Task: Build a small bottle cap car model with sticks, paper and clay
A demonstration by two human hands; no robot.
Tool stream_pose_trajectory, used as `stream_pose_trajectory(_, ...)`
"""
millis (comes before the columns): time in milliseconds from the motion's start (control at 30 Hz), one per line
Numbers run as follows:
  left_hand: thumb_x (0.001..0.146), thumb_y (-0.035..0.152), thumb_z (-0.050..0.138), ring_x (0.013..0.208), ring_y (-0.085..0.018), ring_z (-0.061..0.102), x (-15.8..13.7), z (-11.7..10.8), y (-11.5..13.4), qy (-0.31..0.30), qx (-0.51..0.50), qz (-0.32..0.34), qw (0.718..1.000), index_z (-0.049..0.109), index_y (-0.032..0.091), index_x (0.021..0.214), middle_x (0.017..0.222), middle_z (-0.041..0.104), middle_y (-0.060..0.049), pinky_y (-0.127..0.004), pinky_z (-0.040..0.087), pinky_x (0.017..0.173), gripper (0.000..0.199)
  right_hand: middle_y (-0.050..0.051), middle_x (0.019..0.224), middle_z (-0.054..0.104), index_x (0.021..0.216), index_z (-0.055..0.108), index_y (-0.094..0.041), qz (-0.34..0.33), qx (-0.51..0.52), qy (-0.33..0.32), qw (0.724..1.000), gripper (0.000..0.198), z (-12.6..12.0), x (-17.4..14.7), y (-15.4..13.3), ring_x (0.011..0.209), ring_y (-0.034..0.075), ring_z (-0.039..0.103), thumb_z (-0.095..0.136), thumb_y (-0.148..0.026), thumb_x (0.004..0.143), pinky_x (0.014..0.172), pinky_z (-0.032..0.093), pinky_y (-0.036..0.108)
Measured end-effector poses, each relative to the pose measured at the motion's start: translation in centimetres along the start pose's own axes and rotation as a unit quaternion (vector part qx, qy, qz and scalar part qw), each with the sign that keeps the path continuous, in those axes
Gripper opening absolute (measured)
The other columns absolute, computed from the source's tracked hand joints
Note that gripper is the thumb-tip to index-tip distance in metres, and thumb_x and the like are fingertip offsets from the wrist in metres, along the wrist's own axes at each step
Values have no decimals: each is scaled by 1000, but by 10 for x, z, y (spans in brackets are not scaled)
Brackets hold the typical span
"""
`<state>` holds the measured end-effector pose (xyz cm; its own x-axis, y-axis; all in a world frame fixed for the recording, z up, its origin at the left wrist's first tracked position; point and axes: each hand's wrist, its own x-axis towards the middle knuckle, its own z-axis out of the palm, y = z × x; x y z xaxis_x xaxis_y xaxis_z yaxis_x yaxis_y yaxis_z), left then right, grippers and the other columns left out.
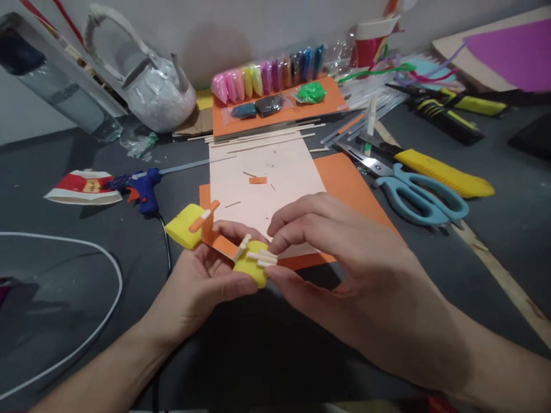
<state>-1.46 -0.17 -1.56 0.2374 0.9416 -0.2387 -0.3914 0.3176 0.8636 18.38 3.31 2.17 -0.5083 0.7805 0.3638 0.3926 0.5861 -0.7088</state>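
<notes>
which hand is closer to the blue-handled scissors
Right. The right hand is just below and left of the scissors in the picture; the left hand is farther to the left, holding the yellow-and-orange piece.

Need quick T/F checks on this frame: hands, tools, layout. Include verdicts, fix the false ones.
1. The left hand holds a yellow block bearing short pale sticks. True.
2. The scissors have red handles. False: the handles are blue.
3. The glue gun lies left of the pale sheet. True.
4. The silvery pot stands right of the scissors. False: it stands left of them, near the clear bottle.
5. The right hand has its fingertips at the short pale sticks. True.
6. The yellow cutter lies on the pale sheet. False: it lies off it, to the right.
</notes>
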Motion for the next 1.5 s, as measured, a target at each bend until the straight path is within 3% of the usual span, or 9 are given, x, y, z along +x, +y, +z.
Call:
stream_pose_trajectory(200,68,21,87,93,-18,69,2,6,-3,23,9,-16,1000,72,23,99,98,72,-2,-24,56,85,35,5,95,68,87,64,-18,28,-31,-11,999,7,1,-1,0,93,22,63,69,-14,83,79,51,36)
stream_pose_trajectory(433,64,21,90,82,-13,69,3,11,-2,48,1,-21,999,76,24,95,90,73,1,-18,56,76,34,5,94,70,82,63,-19,32,-68,-14,997,6,3,-3,0,95,24,65,67,-17,85,80,52,38)
stream_pose_trajectory(600,66,20,88,86,-14,69,5,12,-5,74,-2,-10,997,76,22,89,90,74,1,-21,58,82,26,4,90,70,82,63,-20,37,-78,1,996,5,4,-4,0,91,24,66,65,-18,85,76,52,36)
stream_pose_trajectory(900,66,28,90,71,-12,70,7,15,-1,36,-43,-63,996,74,22,91,83,73,2,-19,57,67,30,7,94,70,86,65,-18,35,-102,-5,994,4,5,-4,-1,92,25,65,64,-15,83,77,51,37)
stream_pose_trajectory(1233,66,28,89,95,-19,70,9,13,-5,41,-32,-69,996,74,22,97,96,72,-1,-24,58,81,35,6,92,69,90,66,-19,20,-105,-6,994,8,4,-5,0,90,24,64,63,-14,84,73,48,36)
stream_pose_trajectory(1500,68,26,89,92,-18,70,8,17,-4,47,-15,-55,997,76,25,94,93,73,0,-24,58,81,29,6,92,69,89,66,-19,27,-114,-15,993,8,3,-5,0,90,25,64,64,-15,82,74,49,37)
